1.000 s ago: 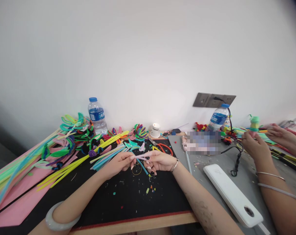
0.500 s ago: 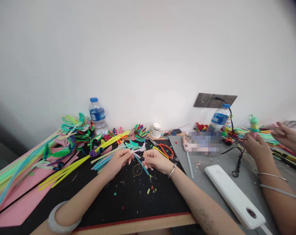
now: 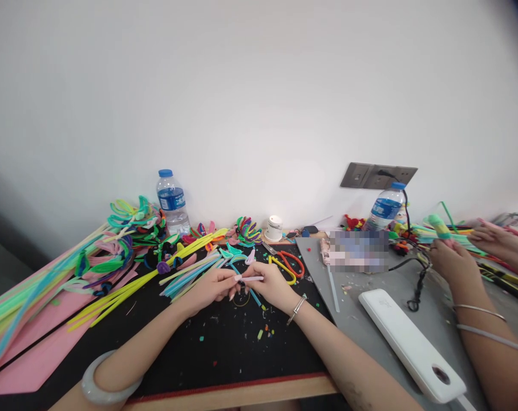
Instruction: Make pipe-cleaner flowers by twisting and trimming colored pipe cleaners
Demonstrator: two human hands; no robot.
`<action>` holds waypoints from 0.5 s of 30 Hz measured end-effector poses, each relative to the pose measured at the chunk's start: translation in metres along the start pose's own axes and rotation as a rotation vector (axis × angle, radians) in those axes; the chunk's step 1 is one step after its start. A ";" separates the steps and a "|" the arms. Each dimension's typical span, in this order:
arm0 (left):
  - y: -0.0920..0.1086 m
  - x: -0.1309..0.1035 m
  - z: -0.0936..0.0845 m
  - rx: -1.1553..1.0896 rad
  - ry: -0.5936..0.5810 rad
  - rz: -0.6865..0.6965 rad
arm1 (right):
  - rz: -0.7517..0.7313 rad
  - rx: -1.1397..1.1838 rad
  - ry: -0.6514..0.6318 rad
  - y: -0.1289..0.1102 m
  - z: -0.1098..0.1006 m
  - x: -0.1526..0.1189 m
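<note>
"What's unclear around the lower centre?"
"The lilac strip (image 3: 252, 279): the left hand (image 3: 211, 289) and right hand (image 3: 272, 283) cover parts of it, so its full length can't be told. Several fingertips are hidden too."
"And toward the left?"
"The pink sheet (image 3: 21, 368) lies partly under long fuzzy stems (image 3: 11, 322), which the left edge cuts off."
"Right of centre?"
"A flat object (image 3: 356, 251) is blurred into blocks. The white device (image 3: 407, 339) has a strap running out through the bottom edge."
"Far right?"
"A co-worker's forearm (image 3: 490, 337) is cropped, and their fingers hide the base of a green-and-yellow piece (image 3: 439, 227)."
</note>
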State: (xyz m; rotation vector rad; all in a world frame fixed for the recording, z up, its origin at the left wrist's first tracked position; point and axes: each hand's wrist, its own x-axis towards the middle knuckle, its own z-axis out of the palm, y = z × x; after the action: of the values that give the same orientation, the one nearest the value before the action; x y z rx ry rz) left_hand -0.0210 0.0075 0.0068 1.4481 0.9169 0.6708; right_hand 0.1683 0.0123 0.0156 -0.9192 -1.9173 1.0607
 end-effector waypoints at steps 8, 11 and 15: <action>0.000 0.001 -0.004 -0.095 -0.036 0.012 | 0.154 0.217 -0.024 0.008 0.001 0.001; 0.000 0.000 -0.005 -0.084 -0.069 0.019 | 0.144 0.215 -0.048 0.010 0.002 0.000; 0.000 -0.002 -0.005 -0.050 -0.112 0.018 | 0.109 0.163 -0.089 0.006 0.004 -0.003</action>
State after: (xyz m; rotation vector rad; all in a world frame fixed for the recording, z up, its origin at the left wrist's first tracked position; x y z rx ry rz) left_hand -0.0257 0.0085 0.0079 1.4363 0.7961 0.6159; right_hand 0.1680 0.0107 0.0075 -0.9053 -1.8374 1.3215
